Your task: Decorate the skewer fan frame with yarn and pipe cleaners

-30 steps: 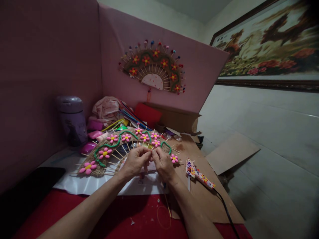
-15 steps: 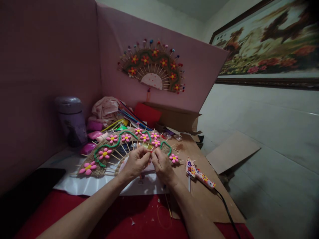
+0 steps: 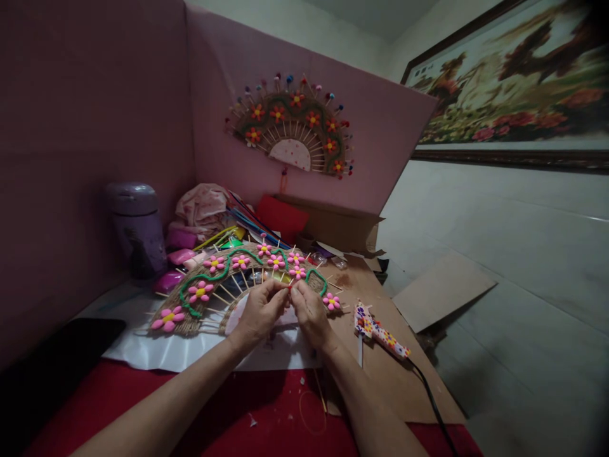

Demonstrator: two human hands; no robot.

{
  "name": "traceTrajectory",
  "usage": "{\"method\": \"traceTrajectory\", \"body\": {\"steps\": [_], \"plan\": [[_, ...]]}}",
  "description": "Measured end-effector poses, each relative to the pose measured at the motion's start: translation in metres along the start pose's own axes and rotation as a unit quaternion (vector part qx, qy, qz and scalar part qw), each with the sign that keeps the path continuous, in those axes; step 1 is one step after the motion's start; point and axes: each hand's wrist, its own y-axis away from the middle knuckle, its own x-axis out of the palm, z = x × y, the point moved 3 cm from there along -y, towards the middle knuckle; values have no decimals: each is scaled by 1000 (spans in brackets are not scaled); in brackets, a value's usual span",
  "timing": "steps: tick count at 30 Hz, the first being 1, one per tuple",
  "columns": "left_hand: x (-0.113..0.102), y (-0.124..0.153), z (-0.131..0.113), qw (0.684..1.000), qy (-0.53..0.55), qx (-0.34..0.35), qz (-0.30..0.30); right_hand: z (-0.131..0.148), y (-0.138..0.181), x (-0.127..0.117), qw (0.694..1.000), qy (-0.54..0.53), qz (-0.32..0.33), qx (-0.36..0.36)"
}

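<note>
My left hand and my right hand meet fingertip to fingertip, both closed in a pinch. Between them sits a small red piece, mostly covered by the fingers. Just behind and below my hands lies a half-round twine fan with thin wooden sticks. Pink petalled flowers with yellow centres and a wavy green cord decorate it. Part of its pale inner half-circle is hidden by my left hand.
A flower-patterned glue gun with a black cable rests on cardboard at right. A purple flask, pink packets and cloth stand behind left. Another decorated fan hangs on the pink panel.
Both hands stay together in nearly the same place, with slight finger movement around the red piece. The view has shifted very slightly; other things lie as before.
</note>
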Motion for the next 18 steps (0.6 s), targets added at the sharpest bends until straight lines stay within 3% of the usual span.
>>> {"method": "traceTrajectory", "body": {"steps": [5,9,15,18], "plan": [[1,1,-3,1000,16,-22,6,-3,-1,1,995,-93,14,26],[2,3,-10,999,9,-26,17,-7,-2,0,993,-107,27,31],[0,-1,-17,996,30,-45,70,-4,-4,-5,999,-39,34,-17],[-1,-2,-10,997,35,-41,54,1,-1,-2,998,32,22,-40]]}}
